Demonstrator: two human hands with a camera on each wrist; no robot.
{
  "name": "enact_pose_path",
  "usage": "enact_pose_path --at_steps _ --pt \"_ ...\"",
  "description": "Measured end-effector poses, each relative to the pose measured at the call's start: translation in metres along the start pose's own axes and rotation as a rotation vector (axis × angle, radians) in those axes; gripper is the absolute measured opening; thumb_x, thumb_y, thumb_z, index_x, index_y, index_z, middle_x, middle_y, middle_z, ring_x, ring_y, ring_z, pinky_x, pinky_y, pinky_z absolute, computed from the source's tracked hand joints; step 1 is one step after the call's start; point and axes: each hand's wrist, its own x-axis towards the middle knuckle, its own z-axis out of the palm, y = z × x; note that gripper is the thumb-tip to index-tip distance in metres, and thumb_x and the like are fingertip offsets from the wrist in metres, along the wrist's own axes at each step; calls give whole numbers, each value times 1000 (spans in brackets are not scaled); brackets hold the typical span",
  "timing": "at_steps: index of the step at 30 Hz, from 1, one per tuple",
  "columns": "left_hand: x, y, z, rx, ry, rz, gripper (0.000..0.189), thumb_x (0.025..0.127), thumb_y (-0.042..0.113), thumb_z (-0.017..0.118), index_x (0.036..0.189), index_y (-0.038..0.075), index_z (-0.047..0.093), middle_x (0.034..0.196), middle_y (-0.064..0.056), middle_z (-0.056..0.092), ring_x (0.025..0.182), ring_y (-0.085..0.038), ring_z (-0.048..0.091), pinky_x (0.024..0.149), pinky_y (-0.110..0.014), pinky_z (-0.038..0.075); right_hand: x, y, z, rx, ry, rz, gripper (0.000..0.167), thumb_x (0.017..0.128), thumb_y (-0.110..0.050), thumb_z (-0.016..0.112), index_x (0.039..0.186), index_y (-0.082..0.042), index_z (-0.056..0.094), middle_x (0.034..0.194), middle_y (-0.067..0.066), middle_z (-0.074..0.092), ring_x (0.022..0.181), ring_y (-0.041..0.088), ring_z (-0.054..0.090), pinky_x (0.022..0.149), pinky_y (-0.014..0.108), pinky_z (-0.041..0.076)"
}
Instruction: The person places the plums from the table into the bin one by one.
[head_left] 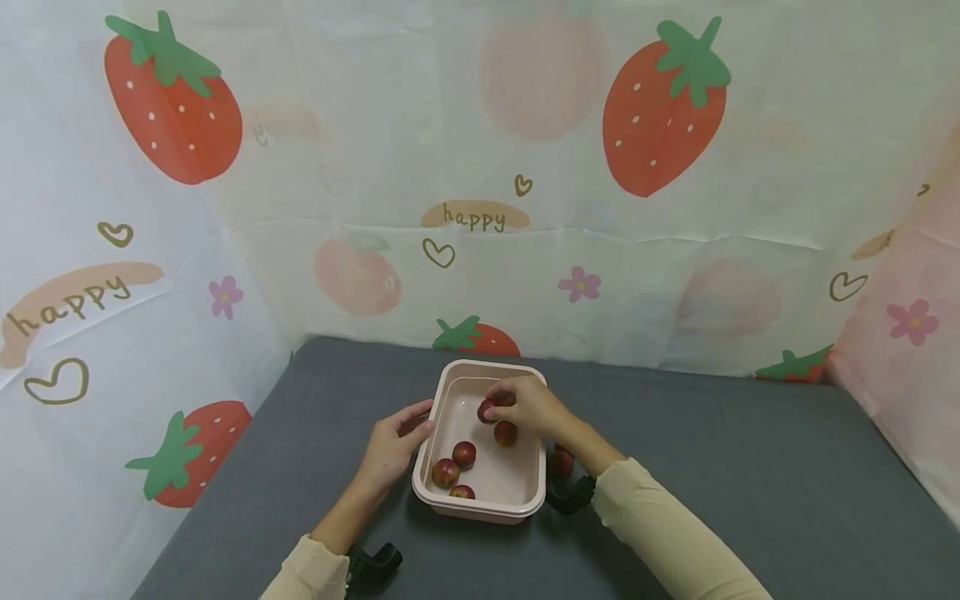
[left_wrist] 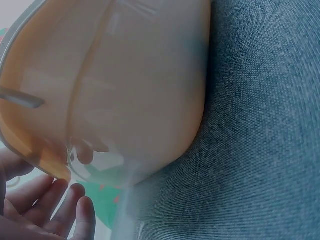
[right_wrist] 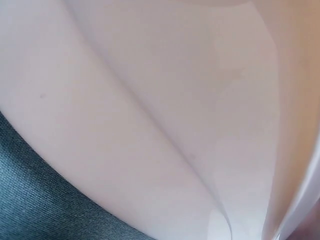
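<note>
A pale pink plastic basin (head_left: 480, 367) stands on the dark grey table, its rim toward me. My right hand (head_left: 531, 407) reaches inside it and pinches a dark red plum (head_left: 486, 411) between thumb and fingers. Just below that lies a second plum (head_left: 506, 433). At the near left of the basin floor sit several more, among them a yellow-flecked plum (head_left: 446, 473). My left hand (head_left: 390, 450) rests at the basin's left rim, fingertips touching its outer side; the left wrist view shows these fingers (left_wrist: 60, 205) loosely bent at the rim. Basin wall (right_wrist: 140, 100) fills the right wrist view.
Outside the basin, a plum (head_left: 560, 463) lies on the grey cloth (head_left: 712, 467) beneath my right forearm, partly hidden. Black wrist cameras hang under both wrists. A strawberry-printed curtain (head_left: 480, 167) closes off the back and sides.
</note>
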Motion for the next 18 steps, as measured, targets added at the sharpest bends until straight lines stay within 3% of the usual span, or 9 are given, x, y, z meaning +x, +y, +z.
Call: enact_pose_path --at_steps 9,18 --pt "0 0 0 1 -3 6 39 96 15 61 133 5 58 129 -18 64 122 -32 59 103 -48 48 0 1 1 -28 7 -13 23 87 -21 73 103 -5 72 97 7 74 87 15 69 80 30 57" --pt "-1 -1 0 4 -5 19 38 96 13 61 132 3 59 128 -20 64 121 -33 59 102 -47 49 0 2 -1 50 72 11 21 86 -20 74 100 -4 73 94 7 71 78 11 63 69 24 53"
